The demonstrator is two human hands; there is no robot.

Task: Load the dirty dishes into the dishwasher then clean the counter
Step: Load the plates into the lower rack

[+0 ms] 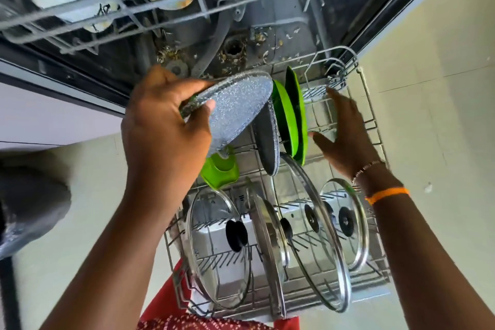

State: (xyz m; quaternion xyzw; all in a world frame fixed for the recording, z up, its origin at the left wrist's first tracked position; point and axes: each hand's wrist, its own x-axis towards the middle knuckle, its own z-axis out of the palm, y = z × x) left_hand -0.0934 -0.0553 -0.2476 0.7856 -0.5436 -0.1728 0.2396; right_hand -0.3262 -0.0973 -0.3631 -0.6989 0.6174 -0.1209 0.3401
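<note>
Speckled grey round plate gripped at its rim by left hand, hovering at 11 o'clock over pulled-out wire lower rack; right hand spread, empty. Green plates, glass lids already racked. Counter unseen, judged still pending.

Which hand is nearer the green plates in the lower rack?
Right. The right hand is open just beside the green plates, on their right, fingers spread over the rack. The left hand sits further left, holding a speckled grey plate.
</note>
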